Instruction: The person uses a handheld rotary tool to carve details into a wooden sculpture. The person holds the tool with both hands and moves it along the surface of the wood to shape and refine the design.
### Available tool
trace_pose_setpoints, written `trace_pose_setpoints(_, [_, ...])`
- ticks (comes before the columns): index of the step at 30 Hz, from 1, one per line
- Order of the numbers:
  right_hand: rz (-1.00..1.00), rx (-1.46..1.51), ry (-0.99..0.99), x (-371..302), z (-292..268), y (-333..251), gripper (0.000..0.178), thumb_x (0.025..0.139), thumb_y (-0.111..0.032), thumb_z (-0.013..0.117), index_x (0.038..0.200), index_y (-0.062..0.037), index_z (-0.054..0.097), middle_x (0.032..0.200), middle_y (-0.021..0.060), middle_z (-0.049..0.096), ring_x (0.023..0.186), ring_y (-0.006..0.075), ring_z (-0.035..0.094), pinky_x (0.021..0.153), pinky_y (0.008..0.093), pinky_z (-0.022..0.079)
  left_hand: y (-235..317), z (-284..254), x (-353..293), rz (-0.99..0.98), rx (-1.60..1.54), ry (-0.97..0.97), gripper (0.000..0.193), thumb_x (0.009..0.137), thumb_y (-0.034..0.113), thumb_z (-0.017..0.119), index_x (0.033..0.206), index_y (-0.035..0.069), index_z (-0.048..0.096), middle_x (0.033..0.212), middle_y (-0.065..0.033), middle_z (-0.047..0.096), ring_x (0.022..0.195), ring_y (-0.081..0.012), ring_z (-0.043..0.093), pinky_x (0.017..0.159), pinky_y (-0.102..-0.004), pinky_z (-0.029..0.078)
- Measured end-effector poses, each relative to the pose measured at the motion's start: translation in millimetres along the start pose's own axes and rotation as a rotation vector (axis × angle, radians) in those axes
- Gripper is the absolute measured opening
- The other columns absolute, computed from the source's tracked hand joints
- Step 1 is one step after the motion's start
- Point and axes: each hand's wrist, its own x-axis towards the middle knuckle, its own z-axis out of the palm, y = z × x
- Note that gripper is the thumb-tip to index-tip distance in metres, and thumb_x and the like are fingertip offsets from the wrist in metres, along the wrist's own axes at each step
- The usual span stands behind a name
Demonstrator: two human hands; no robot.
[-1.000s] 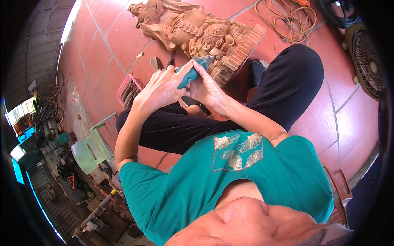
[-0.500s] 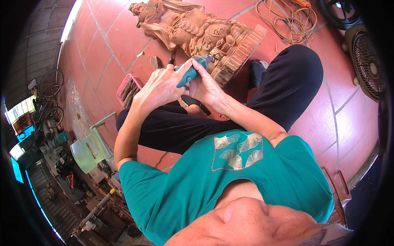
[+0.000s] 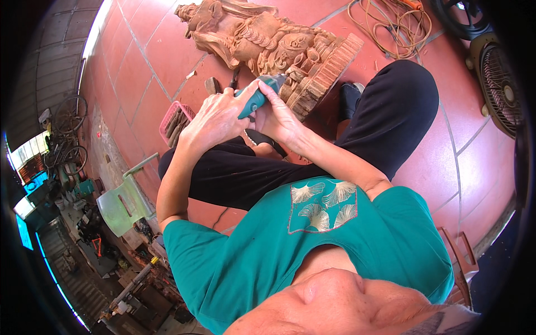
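Just now, a teal power tool [image 3: 254,104] is gripped by both left hand [image 3: 215,120] and right hand [image 3: 283,121], fingers curled round its body; its nose is aimed at the wooden carving [image 3: 271,42], near the base, contact being impossible to tell; the carving is laid slantwise on the floor [image 3: 474,162], base rightward, nearer the right hand; its reddish-brown surface is deeply cut.
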Motion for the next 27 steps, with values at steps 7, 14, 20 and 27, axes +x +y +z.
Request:
trace_pose_setpoints(7, [-0.001,0.0,0.012,6,1,0,0.038,0.094,-0.052,0.072,0.116,-0.0222,0.063,0.108,-0.0044,0.071,0.098,0.0123,0.065,0.078,0.0374,0.052,-4,0,2,0.003,0.012,0.013,0.073,0.088,0.026,0.068,0.154,0.015,0.038,0.097,-0.0305,0.062,0.087,-0.05,0.065,0.078,-0.0556,0.052])
trace_pose_setpoints(14, [-0.006,0.005,0.017,10,1,-2,0.035,0.095,-0.051,0.07,0.111,-0.0207,0.062,0.099,-0.004,0.071,0.082,0.0124,0.065,0.069,0.0349,0.05,0,-5,5,-0.023,0.008,-0.014,0.078,0.084,0.019,0.07,0.155,0.013,0.037,0.099,-0.0342,0.063,0.087,-0.0517,0.067,0.079,-0.0553,0.054])
trace_pose_setpoints(20, [-0.019,0.017,0.023,11,4,-2,0.034,0.096,-0.05,0.07,0.112,-0.0211,0.062,0.101,-0.0034,0.071,0.087,0.014,0.068,0.071,0.0365,0.053,0,-4,6,-0.012,0.032,0.015,0.076,0.085,0.018,0.07,0.154,0.013,0.037,0.097,-0.0334,0.063,0.086,-0.0516,0.067,0.077,-0.055,0.054])
trace_pose_setpoints(27, [-0.027,0.013,0.024,9,5,-2,0.034,0.095,-0.05,0.07,0.113,-0.0221,0.061,0.102,-0.0036,0.071,0.089,0.0138,0.067,0.071,0.0363,0.053,1,-3,7,-0.004,0.03,-0.003,0.078,0.084,0.017,0.069,0.154,0.011,0.037,0.096,-0.0335,0.063,0.085,-0.0512,0.067,0.077,-0.0549,0.054])
